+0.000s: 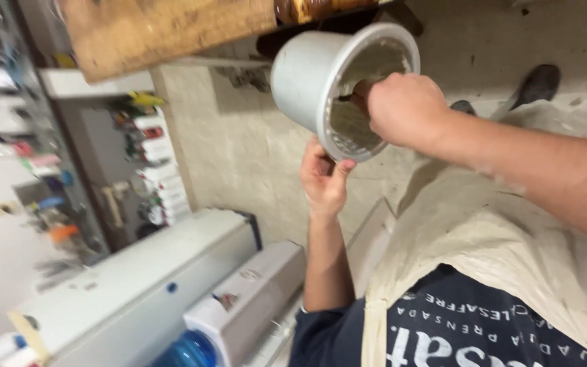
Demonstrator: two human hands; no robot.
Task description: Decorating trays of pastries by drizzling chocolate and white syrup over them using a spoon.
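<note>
A pale grey plastic bucket (pixel 307 78) is held tilted in the air, its mouth turned toward me, with a crusty, dough-coloured lining inside. My left hand (pixel 324 178) grips the lower rim of the bucket from below. My right hand (pixel 402 109) reaches into the mouth of the bucket. Its fingers are curled on a small dark object pressed against the inner wall; I cannot tell what it is. I wear a flour-stained apron (pixel 497 238) over a dark blue shirt.
A wooden worktop (pixel 164 30) juts in at the top. A white water dispenser (pixel 246 299) with a blue bottle (pixel 188 350) and a long white appliance (pixel 137 285) stand lower left. Shelves of colourful items (pixel 147 156) are on the left. My shoe (pixel 538 83) rests on the tiled floor.
</note>
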